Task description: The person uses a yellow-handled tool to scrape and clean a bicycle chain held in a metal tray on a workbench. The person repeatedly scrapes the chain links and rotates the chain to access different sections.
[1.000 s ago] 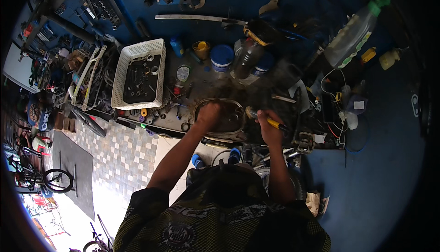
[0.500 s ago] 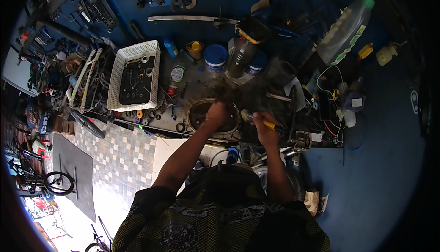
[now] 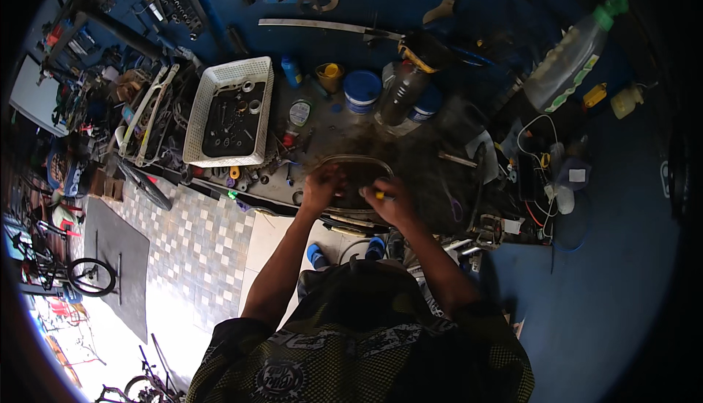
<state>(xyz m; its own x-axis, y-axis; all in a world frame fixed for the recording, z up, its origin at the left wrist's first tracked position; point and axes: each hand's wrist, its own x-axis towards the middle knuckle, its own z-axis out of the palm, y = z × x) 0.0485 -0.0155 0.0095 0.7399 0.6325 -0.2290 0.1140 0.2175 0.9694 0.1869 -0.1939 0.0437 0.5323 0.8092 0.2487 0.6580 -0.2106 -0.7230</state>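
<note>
Dim blue-walled workshop, with strong white glare (image 3: 179, 322) to the near left of the grip.

A flat, deep-blue painted wall (image 3: 381, 0) stands in shadow beyond the grip, and a broad, plain blue surface (image 3: 608, 286) spreads to its right and nearer side. Beneath the grip runs a long, stained, dark-grey workbench (image 3: 322, 135). Lower and to the left of the grip, a floor of small square tiles (image 3: 198, 234) in mixed grey, beige and white meets large, plain cream tiles (image 3: 261, 238); farther left lies a rectangular dark-grey mat (image 3: 117, 231), its near end bordering the glare.
</note>
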